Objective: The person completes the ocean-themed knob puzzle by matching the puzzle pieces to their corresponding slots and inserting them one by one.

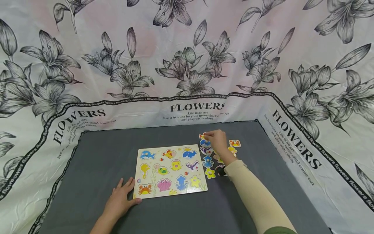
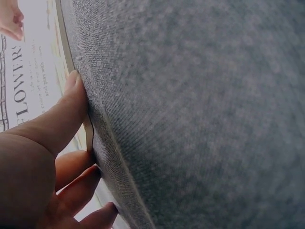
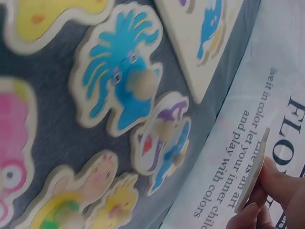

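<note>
Nearest, on the dark grey tabletop point(image 1: 175, 216), the left hand point(image 1: 119, 201) lies with fingers spread at the near left corner of the wooden sea-animal puzzle board point(image 1: 172, 150), thumb touching its near edge and fingers its left edge. Just right of the board, a line of loose pieces runs away from the person: yellow starfish piece point(image 1: 210, 173), blue squid piece point(image 1: 208, 161), purple whale piece point(image 1: 206, 151), then blue whale piece point(image 1: 205, 143). Farther right stands an orange crab piece point(image 1: 235, 143). At the line's far end, the right hand point(image 1: 217, 142) pinches a red-and-yellow fish piece point(image 1: 201, 136) between thumb and fingers. Beyond hangs flower-printed cloth point(image 1: 140, 112) lettered "FLOWERS".
</note>
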Demonstrator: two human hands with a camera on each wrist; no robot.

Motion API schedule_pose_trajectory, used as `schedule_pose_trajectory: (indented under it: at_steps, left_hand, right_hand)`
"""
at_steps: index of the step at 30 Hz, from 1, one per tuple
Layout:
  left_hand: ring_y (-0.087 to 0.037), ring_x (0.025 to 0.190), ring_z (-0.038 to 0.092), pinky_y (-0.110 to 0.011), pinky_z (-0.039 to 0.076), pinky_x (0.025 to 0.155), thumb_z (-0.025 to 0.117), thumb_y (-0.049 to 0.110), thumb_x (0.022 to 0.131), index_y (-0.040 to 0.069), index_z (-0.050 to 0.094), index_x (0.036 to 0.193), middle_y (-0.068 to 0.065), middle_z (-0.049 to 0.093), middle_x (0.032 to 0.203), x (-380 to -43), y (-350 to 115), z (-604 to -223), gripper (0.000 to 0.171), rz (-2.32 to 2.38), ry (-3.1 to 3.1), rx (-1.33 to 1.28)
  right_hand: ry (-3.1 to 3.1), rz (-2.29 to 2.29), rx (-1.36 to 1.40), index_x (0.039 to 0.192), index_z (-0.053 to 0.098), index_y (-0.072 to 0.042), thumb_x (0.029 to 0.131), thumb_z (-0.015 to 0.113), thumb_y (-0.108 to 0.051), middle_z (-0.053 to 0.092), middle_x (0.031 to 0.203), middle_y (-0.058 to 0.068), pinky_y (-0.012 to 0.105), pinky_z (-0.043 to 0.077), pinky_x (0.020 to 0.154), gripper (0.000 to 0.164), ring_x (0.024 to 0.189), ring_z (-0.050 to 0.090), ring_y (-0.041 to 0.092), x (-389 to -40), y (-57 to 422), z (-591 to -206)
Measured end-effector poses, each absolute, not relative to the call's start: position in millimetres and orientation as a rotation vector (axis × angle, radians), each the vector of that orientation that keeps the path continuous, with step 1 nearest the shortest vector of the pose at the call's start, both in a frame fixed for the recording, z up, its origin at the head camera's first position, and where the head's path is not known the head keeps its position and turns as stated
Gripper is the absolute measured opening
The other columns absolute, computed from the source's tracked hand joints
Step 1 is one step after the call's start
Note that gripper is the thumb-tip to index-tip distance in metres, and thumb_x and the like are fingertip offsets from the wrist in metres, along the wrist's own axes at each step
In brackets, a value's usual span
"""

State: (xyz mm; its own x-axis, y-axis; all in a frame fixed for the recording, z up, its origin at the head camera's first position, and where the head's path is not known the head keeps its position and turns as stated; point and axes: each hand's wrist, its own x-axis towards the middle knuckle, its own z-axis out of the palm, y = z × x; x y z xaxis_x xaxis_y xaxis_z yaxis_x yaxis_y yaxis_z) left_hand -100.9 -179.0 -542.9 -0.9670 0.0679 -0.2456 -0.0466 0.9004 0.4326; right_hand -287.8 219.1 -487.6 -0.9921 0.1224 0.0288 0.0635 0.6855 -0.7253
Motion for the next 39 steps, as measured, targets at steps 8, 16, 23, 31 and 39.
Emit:
schedule_pose_trajectory:
  at_steps: [8,16,23,31,39]
  left_hand:
    - [-0.045,0.143,0.013,-0.070,0.014,0.107,0.080,0.052,0.064,0.012,0.040,0.145,-0.012,0.033,0.153,-100.1,-179.6,-542.3,0.099,0.653,2.809,0.004]
    - [-0.044,0.143,0.013,-0.069,0.014,0.108,0.079,0.051,0.065,0.012,0.039,0.145,-0.011,0.032,0.153,-99.9,-180.0,-540.5,0.098,0.670,2.816,0.011]
    - [-0.045,0.143,0.014,-0.070,0.016,0.108,0.080,0.051,0.065,0.013,0.040,0.145,-0.011,0.033,0.153,-99.4,-180.7,-542.8,0.098,0.678,2.829,0.024]
    - [-0.044,0.144,0.013,-0.070,0.016,0.108,0.079,0.050,0.065,0.014,0.039,0.146,-0.010,0.032,0.154,-99.5,-182.7,-545.2,0.097,0.705,2.827,0.014]
    - [-0.044,0.143,0.014,-0.069,0.016,0.108,0.079,0.051,0.065,0.013,0.040,0.145,-0.010,0.033,0.153,-101.1,-183.0,-544.5,0.097,0.689,2.830,0.026]
  right_hand:
    - [-2.808,1.230,-0.099,0.099,0.077,-0.016,0.087,0.070,-0.025,0.075,0.094,0.003,0.028,0.053,0.062,0.016,0.084,0.070,0.017,-288.7,200.9,-481.5]
    - [-2.806,1.201,-0.030,0.096,0.078,-0.018,0.086,0.071,-0.026,0.075,0.089,0.002,0.032,0.055,0.065,0.015,0.081,0.071,0.016,-289.4,187.1,-479.6]
    - [-2.817,1.243,-0.031,0.093,0.078,-0.021,0.084,0.073,-0.028,0.075,0.085,-0.001,0.028,0.052,0.062,0.012,0.078,0.069,0.014,-290.8,174.7,-482.4]
    - [-2.797,1.279,0.055,0.092,0.079,-0.020,0.084,0.073,-0.026,0.075,0.085,-0.001,0.025,0.049,0.055,0.011,0.074,0.069,0.011,-289.3,154.2,-481.1]
    - [-2.803,1.335,0.113,0.092,0.079,-0.018,0.084,0.073,-0.024,0.075,0.085,-0.001,0.026,0.053,0.059,0.011,0.075,0.070,0.010,-290.7,134.1,-484.2]
